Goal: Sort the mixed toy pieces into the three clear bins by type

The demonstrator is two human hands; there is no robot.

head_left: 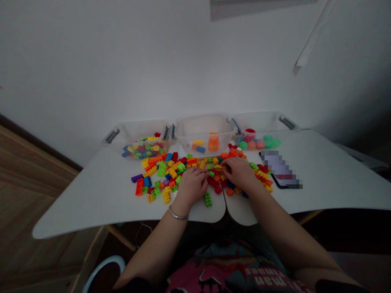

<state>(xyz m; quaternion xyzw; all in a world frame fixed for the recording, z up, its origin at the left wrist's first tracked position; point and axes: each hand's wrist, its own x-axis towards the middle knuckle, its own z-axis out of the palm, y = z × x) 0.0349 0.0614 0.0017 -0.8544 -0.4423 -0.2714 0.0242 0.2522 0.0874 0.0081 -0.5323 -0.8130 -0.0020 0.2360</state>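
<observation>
Plastic bricks (171, 173) are scattered on the worktop (91, 191). The left hand (191, 184) and right hand (241, 173) are curled palm-down on them — any grip cannot be told. The bricks are judged light, rigid, slick — best pinched across flat sides.

Building bricks (171, 171): hard moulded plastic, smooth, slight sheen, studded tops. Storage bins (204, 124): clear plastic, smooth, faintly cloudy walls, with grey plastic clip handles (112, 135). Table (100, 191): white, matt, smooth top. Wrist bangle (177, 215): thin shiny metal. Floor (18, 183): wood grain, satin. Wall (122, 61): matt white. T-shirt (226, 272): printed cloth.
</observation>
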